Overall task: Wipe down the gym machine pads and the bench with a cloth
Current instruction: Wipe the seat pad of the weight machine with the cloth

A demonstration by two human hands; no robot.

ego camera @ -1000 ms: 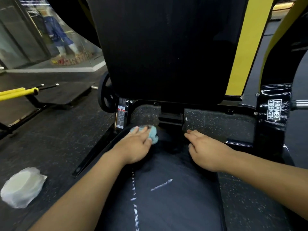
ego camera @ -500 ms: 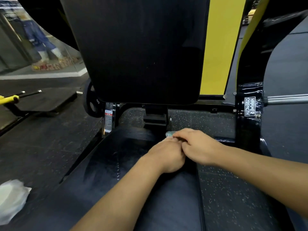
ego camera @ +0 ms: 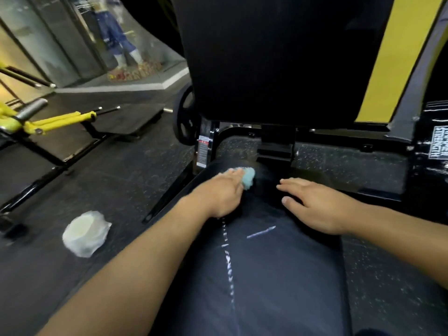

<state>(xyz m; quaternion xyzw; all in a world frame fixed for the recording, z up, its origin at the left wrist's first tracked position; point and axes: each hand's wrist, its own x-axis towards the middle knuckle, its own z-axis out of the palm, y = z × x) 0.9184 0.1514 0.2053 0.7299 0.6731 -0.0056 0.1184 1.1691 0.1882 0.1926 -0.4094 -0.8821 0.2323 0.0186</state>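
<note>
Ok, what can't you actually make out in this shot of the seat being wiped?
Head view only:
- cloth: mostly covered by the left hand; the grip is blurred.
- red-and-white label on the frame: print too small to read.
- brand plate: cut off by the right edge.
- seat pad: near end cut off at the bottom.

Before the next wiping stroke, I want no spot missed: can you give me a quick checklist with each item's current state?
1. Cloth under the left hand: ok, fingers press it onto the seat pad.
2. Right hand out of the cloth's way: ok, flat on the pad, apart from the cloth.
3. White streaks on the pad: not ok, unwiped.
4. Back pad wiped: cannot tell, too dark.
5. White bundle on the floor off the pad: ok.
</note>
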